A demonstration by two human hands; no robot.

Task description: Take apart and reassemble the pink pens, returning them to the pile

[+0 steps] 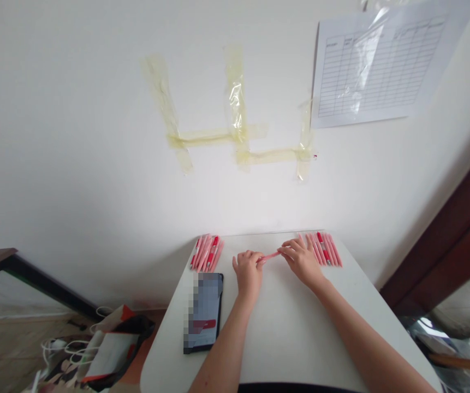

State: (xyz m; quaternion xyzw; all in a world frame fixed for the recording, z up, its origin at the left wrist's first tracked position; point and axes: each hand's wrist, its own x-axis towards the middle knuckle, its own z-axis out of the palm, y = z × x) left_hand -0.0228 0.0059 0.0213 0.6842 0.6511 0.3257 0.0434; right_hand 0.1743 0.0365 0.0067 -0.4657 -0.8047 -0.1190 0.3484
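Between my two hands a slim pink pen [271, 255] is held roughly level above the white table. My left hand [248, 268] pinches its left end, and my right hand [299, 257] grips the right end with the fingertips. Just beyond my right hand lies a row of pink pens [333, 250], with a red one [323, 248] among them. At the table's far left corner is another bunch of pink pens [204, 252] mixed with red ones [213, 251]. Fingers cover both ends of the held pen.
A phone [206, 311] lies on the left side of the white table [292, 338]. The table's far edge meets a wall with yellowed tape [210, 139] and a printed sheet [378, 71]. Bags and cables [107, 349] sit on the floor at left.
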